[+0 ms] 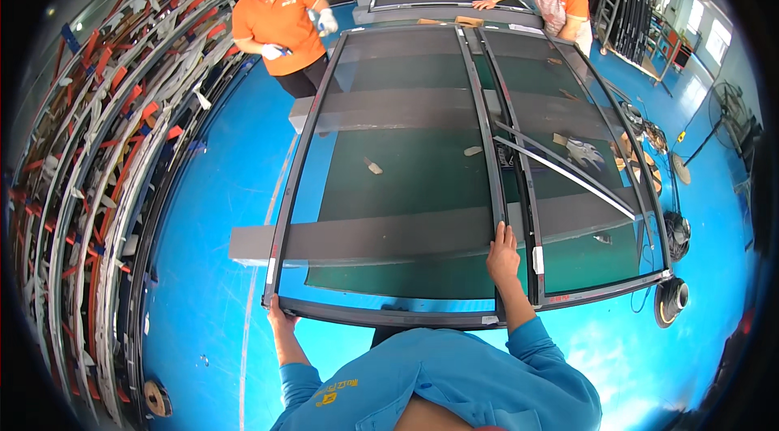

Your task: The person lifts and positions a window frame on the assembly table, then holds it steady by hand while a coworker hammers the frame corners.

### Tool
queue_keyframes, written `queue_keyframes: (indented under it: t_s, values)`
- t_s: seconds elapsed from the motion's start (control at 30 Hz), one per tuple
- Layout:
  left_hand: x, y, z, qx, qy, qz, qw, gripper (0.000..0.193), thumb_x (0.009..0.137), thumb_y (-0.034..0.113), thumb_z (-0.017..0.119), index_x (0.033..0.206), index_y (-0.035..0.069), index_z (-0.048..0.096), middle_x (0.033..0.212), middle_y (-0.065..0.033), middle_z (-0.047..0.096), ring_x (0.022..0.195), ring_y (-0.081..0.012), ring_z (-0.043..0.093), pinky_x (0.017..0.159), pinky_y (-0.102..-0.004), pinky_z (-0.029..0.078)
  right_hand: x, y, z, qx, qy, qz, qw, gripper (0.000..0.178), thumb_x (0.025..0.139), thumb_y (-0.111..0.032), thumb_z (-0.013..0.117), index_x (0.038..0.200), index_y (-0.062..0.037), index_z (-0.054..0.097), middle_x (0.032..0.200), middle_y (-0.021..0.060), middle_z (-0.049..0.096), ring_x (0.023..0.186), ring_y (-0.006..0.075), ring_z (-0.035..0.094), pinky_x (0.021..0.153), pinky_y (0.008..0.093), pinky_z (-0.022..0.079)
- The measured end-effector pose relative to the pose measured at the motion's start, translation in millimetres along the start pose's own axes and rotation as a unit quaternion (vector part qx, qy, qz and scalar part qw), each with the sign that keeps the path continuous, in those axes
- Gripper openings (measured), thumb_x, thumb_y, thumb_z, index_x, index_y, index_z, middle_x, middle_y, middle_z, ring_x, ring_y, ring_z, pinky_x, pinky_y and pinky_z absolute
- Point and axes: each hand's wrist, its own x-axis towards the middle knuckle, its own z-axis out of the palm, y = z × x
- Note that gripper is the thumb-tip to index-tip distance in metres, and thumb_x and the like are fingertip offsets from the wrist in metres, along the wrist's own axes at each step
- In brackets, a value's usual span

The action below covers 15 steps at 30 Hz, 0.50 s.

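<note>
A large dark-framed panel (297,163), see-through in the middle, lies flat in front of me. My left hand (281,318) is closed round its near left corner, with part of the fingers hidden under the frame. My right hand (504,256) grips the same panel's right side bar near its front end, fingers laid over the bar. Just right of it lies a second, narrower dark frame (527,212), with a slim gap between the two. Pale metal strips (580,183) cross the second frame at a slant.
Grey padded beams (250,244) and a green table surface (389,179) lie beneath the panels. A glove (584,153) rests among scraps at right. Two co-workers in orange stand beyond, one at left (284,21), one at right (568,1). Racks of long profiles (105,187) line the left.
</note>
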Motion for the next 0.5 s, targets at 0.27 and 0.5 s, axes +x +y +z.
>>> queue_keyframes:
  t_s: [0.27,0.5]
  values:
    - [3.9,1.6,-3.6,0.016,-0.014,-0.009,1.0,0.053,0.075,0.04,0.062,0.107,0.0,0.048,0.087,-0.0203,0.058,0.069,-0.0325,0.06,0.049,-0.0433,0.052,-1.5,-2.9,-3.2,0.007,0.016,0.004,1.0,0.053,0.083,-0.013,0.049,0.131,-0.0064,0.026,0.13,0.0188,0.033,0.118,0.0333,0.037,0.068,0.0354,0.052]
    - [-2.0,2.7,2.9,0.003,-0.025,-0.007,1.0,0.054,0.076,0.042,0.059,0.109,0.001,0.047,0.092,-0.0214,0.057,0.074,-0.0341,0.06,0.051,-0.0453,0.052,-1.0,-2.1,-1.5,-0.003,0.011,0.006,1.0,0.054,0.083,-0.013,0.049,0.131,-0.0066,0.026,0.13,0.0186,0.034,0.119,0.0329,0.036,0.068,0.0351,0.052]
